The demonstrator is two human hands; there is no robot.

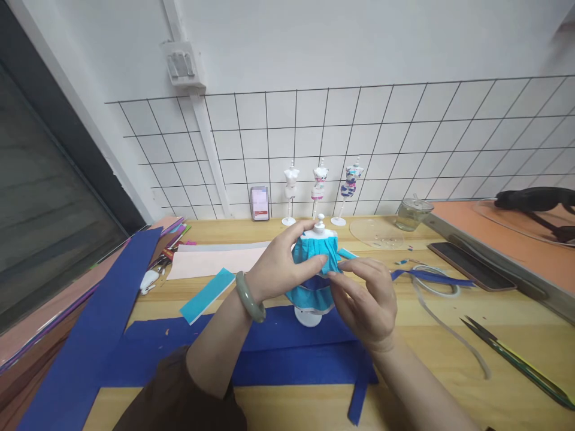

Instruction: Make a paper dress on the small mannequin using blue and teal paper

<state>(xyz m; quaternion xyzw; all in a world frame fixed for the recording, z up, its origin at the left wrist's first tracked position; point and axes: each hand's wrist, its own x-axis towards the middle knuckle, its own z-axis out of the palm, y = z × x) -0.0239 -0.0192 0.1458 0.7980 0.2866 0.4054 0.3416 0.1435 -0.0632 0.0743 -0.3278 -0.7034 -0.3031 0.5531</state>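
A miniature dress form with a white neck knob and a round white base stands in front of me. It wears a pleated turquoise dress of what looks like crepe paper, with a dark blue band around the middle. My left hand, a green bangle at its wrist, is wrapped round the form's left side, its thumb pressing on the dress front. From the right, my right hand pinches the edge of the turquoise material between thumb and fingertips.
Dark blue sheets lie beneath the form. Left are a turquoise strip and a pale pink sheet. At right lie thread snips, a dark phone and a blue strip. Behind stand small mannequins and a glass jar.
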